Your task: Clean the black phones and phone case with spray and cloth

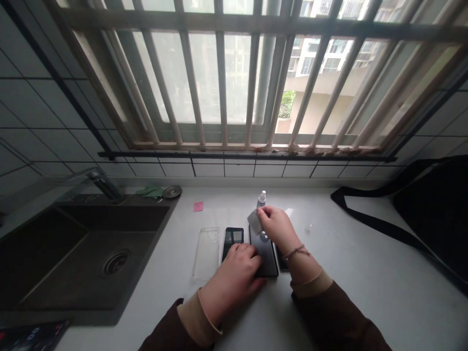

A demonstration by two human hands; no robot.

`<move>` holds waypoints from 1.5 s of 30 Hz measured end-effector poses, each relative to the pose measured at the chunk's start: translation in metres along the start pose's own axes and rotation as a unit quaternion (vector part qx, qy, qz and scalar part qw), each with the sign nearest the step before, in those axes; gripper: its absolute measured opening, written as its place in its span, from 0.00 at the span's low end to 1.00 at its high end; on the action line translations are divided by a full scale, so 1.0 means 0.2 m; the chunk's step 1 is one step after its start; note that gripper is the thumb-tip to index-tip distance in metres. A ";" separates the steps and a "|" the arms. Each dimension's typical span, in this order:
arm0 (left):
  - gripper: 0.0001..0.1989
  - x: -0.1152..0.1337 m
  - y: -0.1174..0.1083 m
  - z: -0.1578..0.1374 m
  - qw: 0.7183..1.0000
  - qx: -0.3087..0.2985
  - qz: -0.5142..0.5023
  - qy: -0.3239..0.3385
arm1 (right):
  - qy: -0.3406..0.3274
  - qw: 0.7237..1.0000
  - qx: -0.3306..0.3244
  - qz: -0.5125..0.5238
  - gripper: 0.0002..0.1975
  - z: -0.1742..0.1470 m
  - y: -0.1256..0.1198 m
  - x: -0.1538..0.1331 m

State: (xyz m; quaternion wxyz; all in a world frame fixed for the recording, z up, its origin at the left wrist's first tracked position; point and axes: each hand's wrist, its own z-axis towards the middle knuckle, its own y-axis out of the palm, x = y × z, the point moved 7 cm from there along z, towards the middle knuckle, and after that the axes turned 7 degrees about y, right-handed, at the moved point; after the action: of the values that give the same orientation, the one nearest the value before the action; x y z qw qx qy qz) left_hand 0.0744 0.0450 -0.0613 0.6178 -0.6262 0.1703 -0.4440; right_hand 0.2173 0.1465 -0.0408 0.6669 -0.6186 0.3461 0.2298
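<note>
My right hand [278,228] pinches a small grey wipe [254,222] between thumb and fingertips, closed on it just above the top edge of the dark phone [266,253] at lower centre of the frame. My left hand [234,280] lies flat with fingers together, pressing on the phone's lower left corner — it clamps nothing, it only steadies.

Handling, as I judge it: the wipe is light and limp and is best pinched at one corner. The phone is stiff, with a smooth glass face that looks slippery and fragile; hold it by its long edges, not by the face.

A second phone [233,240] lies just left of it, and a clear case [206,253] further left. A small spray bottle [261,199] stands just beyond my right hand. A pink note [198,206] lies nearer the sink [54,292], which fills the left of the frame; a black bag [435,209] sits at right.

No brand, label or writing is legible — print is too small.
</note>
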 end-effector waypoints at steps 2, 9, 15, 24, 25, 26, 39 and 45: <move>0.14 0.00 0.00 0.00 1.000 -0.002 -0.003 -0.003 | -0.014 0.999 -0.033 0.030 0.17 0.08 0.12 -0.09; 0.12 -0.02 -0.01 0.01 1.000 -0.009 -0.001 -0.006 | 0.005 0.992 -0.122 0.026 0.21 0.29 0.44 -0.23; 0.13 -0.01 -0.01 0.00 1.000 -0.018 0.014 0.001 | -0.002 0.991 -0.080 -0.112 0.11 0.31 0.36 -0.21; 0.12 -0.01 -0.02 0.00 1.000 -0.005 -0.015 0.005 | -0.016 0.974 0.033 -0.224 0.17 0.11 -0.18 -0.11; 0.12 -0.01 -0.02 0.00 1.000 -0.003 -0.017 0.005 | 0.002 0.970 0.056 -0.237 0.18 0.10 -0.26 -0.05; 0.12 -0.01 -0.01 0.00 1.000 0.000 -0.019 0.005 | 0.024 0.965 0.077 -0.250 0.18 0.10 -0.34 0.01; 0.14 -0.02 -0.01 0.01 0.999 0.005 -0.032 -0.001 | 0.160 0.927 0.046 -0.335 0.09 0.10 -0.44 0.61; 0.13 -0.01 0.00 0.01 1.000 -0.003 -0.030 -0.004 | 0.034 0.949 0.051 -0.310 0.13 0.23 -0.32 0.38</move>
State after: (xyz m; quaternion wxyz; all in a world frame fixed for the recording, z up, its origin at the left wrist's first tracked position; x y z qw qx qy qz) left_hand 0.0744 0.0479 -0.0610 0.6029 -0.6346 0.1508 -0.4593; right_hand 0.3217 0.1742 -0.0553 0.7237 -0.6680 0.1711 -0.0277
